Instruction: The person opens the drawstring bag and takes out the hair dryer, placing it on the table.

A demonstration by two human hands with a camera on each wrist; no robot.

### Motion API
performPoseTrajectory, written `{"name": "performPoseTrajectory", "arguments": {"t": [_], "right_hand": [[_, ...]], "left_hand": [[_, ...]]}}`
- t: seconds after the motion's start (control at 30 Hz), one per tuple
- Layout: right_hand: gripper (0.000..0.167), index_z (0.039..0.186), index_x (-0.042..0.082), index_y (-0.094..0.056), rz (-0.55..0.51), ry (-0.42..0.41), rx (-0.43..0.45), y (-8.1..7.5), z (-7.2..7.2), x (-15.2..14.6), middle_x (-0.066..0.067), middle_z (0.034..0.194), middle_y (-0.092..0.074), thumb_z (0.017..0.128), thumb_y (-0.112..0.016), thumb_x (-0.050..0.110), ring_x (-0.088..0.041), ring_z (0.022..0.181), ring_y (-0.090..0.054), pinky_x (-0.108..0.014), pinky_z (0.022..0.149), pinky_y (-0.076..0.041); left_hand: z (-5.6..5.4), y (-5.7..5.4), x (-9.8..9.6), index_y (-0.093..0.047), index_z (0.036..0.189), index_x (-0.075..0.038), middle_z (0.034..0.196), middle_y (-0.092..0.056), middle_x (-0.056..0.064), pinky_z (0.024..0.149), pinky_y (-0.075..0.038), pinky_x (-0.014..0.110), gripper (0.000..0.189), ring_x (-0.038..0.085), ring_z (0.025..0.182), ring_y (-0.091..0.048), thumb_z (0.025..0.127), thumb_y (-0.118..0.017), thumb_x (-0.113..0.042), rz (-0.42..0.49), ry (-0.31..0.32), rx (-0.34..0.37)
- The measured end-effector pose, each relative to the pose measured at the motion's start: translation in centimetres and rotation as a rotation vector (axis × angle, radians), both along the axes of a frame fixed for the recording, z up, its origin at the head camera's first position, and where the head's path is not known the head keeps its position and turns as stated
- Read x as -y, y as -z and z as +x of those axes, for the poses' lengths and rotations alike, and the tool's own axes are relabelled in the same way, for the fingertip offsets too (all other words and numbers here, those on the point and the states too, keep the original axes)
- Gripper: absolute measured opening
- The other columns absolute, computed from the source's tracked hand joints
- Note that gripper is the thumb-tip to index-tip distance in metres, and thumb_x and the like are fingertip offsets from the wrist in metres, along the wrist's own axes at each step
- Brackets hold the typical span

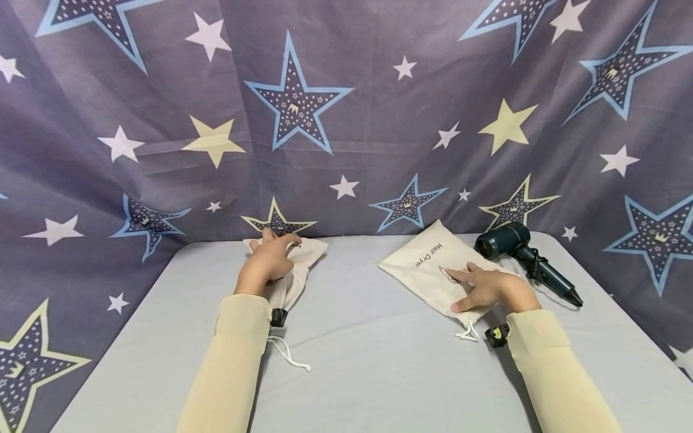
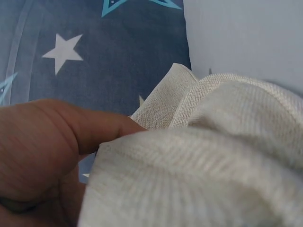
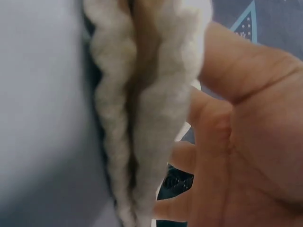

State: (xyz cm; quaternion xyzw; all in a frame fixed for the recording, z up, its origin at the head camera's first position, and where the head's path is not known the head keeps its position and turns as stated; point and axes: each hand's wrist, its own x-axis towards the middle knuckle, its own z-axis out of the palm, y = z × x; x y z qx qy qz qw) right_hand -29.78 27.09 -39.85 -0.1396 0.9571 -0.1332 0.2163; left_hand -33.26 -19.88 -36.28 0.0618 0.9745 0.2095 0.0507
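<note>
At the back left of the table, my left hand [image 1: 266, 260] pinches the far part of a cream cloth drawstring bag [image 1: 303, 255]. The left wrist view has the thumb [image 2: 106, 126] at a raised fold of that cloth [image 2: 189, 175], with the other fingers partly hidden behind it. A second cream drawstring bag [image 1: 414, 267], printed "Hair Dryer", lies flat at the right. My right hand [image 1: 484, 288] rests over its printed side with fingers spread. Close up in the right wrist view is the bag's gathered mouth [image 3: 158, 94].
A dark green hair dryer [image 1: 506, 239] with its cord round the handle lies right of the printed bag, close to the table's back right corner. White drawstring [image 1: 289, 355] trails from the left bag. A star-patterned curtain [image 1: 368, 138] hangs behind the grey table [image 1: 357, 373].
</note>
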Motion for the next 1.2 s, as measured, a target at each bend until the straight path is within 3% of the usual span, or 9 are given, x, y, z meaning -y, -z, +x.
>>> {"name": "performPoseTrajectory", "arguments": {"t": [0.17,0.5,0.7,0.9,1.2], "right_hand": [[0.102,0.162,0.021,-0.028,0.009,0.009,0.013,0.4,-0.5,-1.2,-0.04,0.16,-0.007,0.082,-0.069,0.069,-0.067,0.142,-0.012,-0.083,0.104,-0.015],[0.118,0.161,0.02,-0.031,-0.012,0.045,-0.039,3.0,-2.2,-4.7,-0.039,0.161,-0.008,0.07,-0.065,0.085,-0.073,0.139,-0.006,-0.087,0.1,-0.009],[0.106,0.161,0.021,-0.032,-0.035,0.055,-0.007,1.7,-1.4,-3.6,-0.039,0.161,-0.01,0.077,-0.073,0.071,-0.069,0.141,-0.009,-0.083,0.104,-0.013],[0.1,0.16,0.011,-0.031,-0.034,0.07,0.019,-0.2,-0.1,-2.3,-0.043,0.158,-0.009,0.083,-0.076,0.057,-0.068,0.141,-0.011,-0.081,0.106,-0.018],[0.099,0.161,0.012,-0.029,-0.053,0.097,0.051,-0.1,-0.1,-2.1,-0.041,0.16,-0.004,0.085,-0.077,0.053,-0.066,0.143,-0.008,-0.081,0.106,-0.017]], "left_hand": [[0.1,-0.1,-0.3,-0.052,0.147,-0.024,0.14,-0.024,0.03,0.073,-0.044,0.049,0.068,0.054,0.111,-0.025,0.085,-0.047,0.003,0.005,-0.006,0.017],[0.0,-0.1,-0.8,-0.054,0.145,-0.024,0.145,-0.023,0.03,0.074,-0.045,0.052,0.062,0.057,0.117,-0.025,0.088,-0.048,0.0,0.014,-0.012,0.009],[0.1,0.0,-1.1,-0.053,0.146,-0.021,0.143,-0.026,0.031,0.077,-0.045,0.056,0.062,0.056,0.117,-0.026,0.087,-0.051,-0.003,-0.001,-0.003,-0.004],[0.4,0.0,-2.2,-0.054,0.146,-0.018,0.141,-0.031,0.03,0.08,-0.045,0.057,0.062,0.054,0.119,-0.025,0.086,-0.054,-0.003,-0.03,0.013,-0.015],[0.8,0.4,-5.0,-0.054,0.145,-0.019,0.134,-0.035,0.027,0.08,-0.047,0.055,0.061,0.052,0.117,-0.027,0.086,-0.059,-0.007,-0.094,0.056,-0.052]]}}
